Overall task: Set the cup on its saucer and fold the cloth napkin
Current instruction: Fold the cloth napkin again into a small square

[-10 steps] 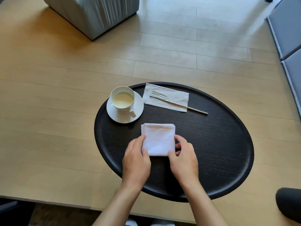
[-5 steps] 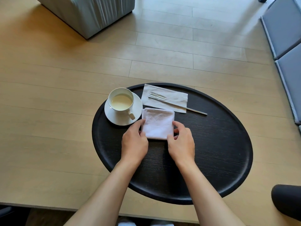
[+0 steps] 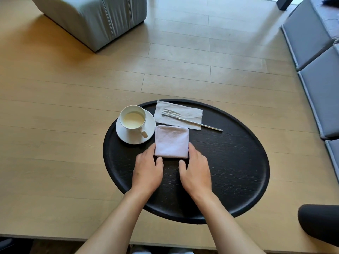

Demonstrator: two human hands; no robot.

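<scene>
Resting loosely open, both hands, left point(image 3: 149, 168) and right point(image 3: 195, 168), touched the folded cloth napkin's point(image 3: 171, 141) near corners without pinching it. Napkin lay on the black tray point(image 3: 238, 162), just right of the cup point(image 3: 133, 118) sitting on its saucer point(image 3: 128, 139).

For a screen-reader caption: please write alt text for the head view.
Two bare hands, left hand and right hand, flank a folded white cloth napkin on a round black tray. Behind it: a filled cup on its saucer.
</scene>
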